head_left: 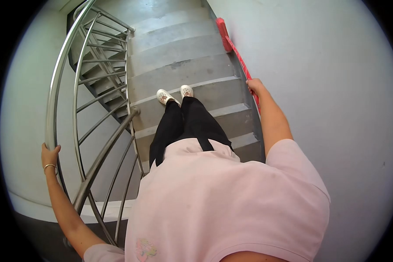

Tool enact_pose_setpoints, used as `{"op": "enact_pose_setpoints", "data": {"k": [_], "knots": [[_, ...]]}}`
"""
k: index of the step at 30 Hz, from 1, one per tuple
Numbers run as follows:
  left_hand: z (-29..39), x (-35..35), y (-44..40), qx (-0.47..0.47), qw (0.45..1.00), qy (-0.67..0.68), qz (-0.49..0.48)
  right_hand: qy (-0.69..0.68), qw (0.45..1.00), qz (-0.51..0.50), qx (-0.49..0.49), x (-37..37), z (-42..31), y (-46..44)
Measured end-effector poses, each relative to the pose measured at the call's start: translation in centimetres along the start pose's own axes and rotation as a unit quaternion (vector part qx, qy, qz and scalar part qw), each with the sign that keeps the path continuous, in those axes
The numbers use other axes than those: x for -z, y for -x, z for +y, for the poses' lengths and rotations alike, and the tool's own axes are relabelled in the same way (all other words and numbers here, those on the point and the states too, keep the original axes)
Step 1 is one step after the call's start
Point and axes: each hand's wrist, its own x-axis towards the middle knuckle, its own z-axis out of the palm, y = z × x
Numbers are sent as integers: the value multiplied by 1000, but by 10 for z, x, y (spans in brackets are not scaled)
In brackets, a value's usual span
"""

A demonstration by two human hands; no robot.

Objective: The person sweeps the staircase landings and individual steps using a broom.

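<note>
Right hand (255, 86) around red pole (239, 59)

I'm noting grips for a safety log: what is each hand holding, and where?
The right hand holds a red broom partway along its handle; the left hand grips the metal handrail.

One head-worn view looks steeply down, close over the pink shirt (227, 201), onto the stairs (183, 70).

The handrail (53, 96) is glossy metal, the stairs (179, 70) matt, the shirt (231, 196) cloth.
</note>
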Motion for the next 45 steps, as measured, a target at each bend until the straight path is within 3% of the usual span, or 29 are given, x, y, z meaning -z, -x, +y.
{"op": "enact_pose_setpoints", "data": {"k": [3, 10, 16, 18, 20, 21, 23, 26, 31, 37, 42, 45], "knots": [[0, 1, 0, 7, 1000, 11, -27, -40, 999, -11, -5, 2, 13, 15], [-28, -17, -14, -16, 999, 30, 14, -37, 997, -46, -45, -2, 47, 36], [-19, -10, -10, -4, 1000, 4, -2, 68, 997, -41, -24, -28, 60, 21], [-13, -6, -9, 13, 999, -1, -29, 193, 981, -16, 22, -37, 42, 4], [-28, -20, -19, 4, 1000, 1, -4, 19, 999, -35, 6, -41, 12, 19], [-36, -22, -22, -6, 1000, 0, 23, 19, 999, -40, 6, -41, 0, 23], [-25, -15, -13, 2, 1000, -14, 19, -120, 988, -86, -44, -39, -14, 28], [-25, -17, -16, 5, 1000, -13, 21, -120, 987, -104, -38, -31, -15, 43], [-24, -16, -14, 4, 1000, -3, 12, -76, 992, -95, 17, -30, 10, 70], [-19, -12, -9, 22, 1000, -1, -6, -18, 996, -69, -48, -38, 36, 53], [-49, -36, -36, -5, 1000, -1, 30, 243, 969, -39, 28, -49, 8, 34], [8, -2, 9, -22, 996, -76, 33, 142, 987, -34, 61, -55, -9, 43]]}}
